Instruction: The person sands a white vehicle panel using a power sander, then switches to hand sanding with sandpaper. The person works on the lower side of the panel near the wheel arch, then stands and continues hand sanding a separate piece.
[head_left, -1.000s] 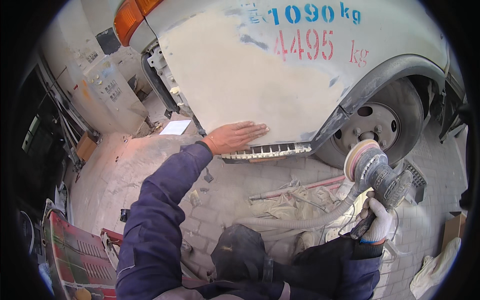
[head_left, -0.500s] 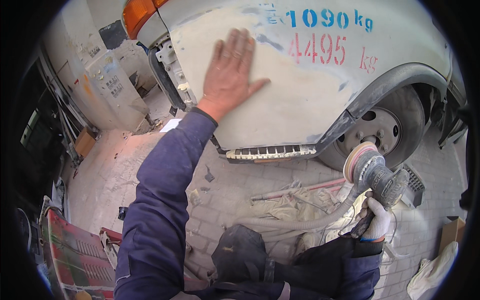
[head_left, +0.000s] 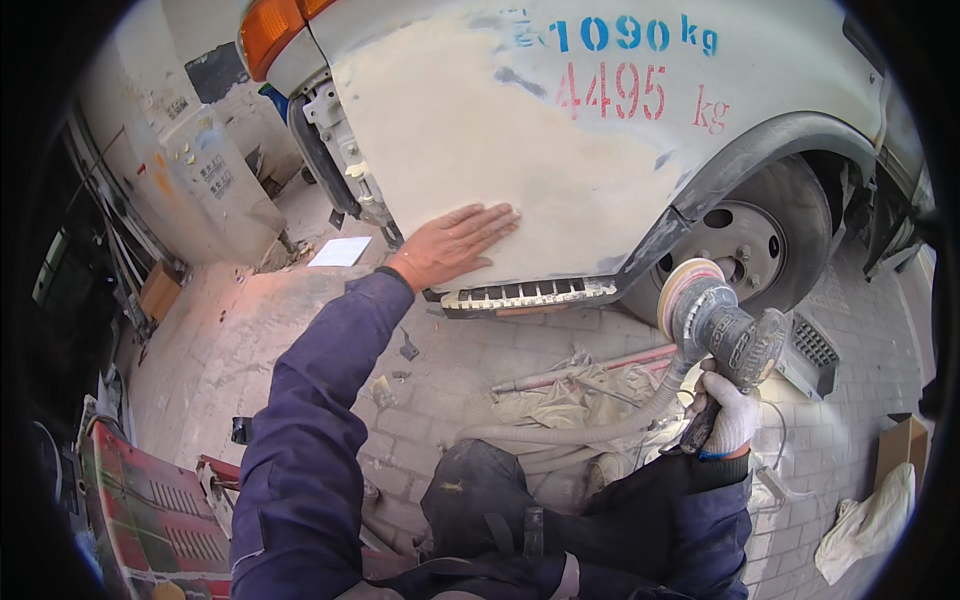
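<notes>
My bare left hand (head_left: pixel 455 245) lies flat, fingers stretched, on the lower left part of a pale vehicle body panel (head_left: pixel 450 130). The panel has a smooth beige patch with grey spots toward its edges, and blue and red stencilled markings at its upper right. In a white knitted glove, my right hand (head_left: pixel 735 415) grips a round orbital sander (head_left: pixel 718 322) by its handle end. The sander's pad faces up and left, away from the panel, in front of the wheel (head_left: pixel 735 250). A ribbed grey hose (head_left: pixel 600 430) runs from it to the left.
Below the panel is a slotted step edge (head_left: pixel 530 293). Crumpled sheeting (head_left: pixel 570 405) and a reddish pole lie on the paved floor. A red slotted panel (head_left: pixel 160 500) stands at lower left. On the right are a cardboard box (head_left: pixel 902 447) and a pale cloth (head_left: pixel 870 525).
My left hand has slid down the panel from its upper part to near the lower left edge. The view has shifted slightly; my right hand still holds the sander.
</notes>
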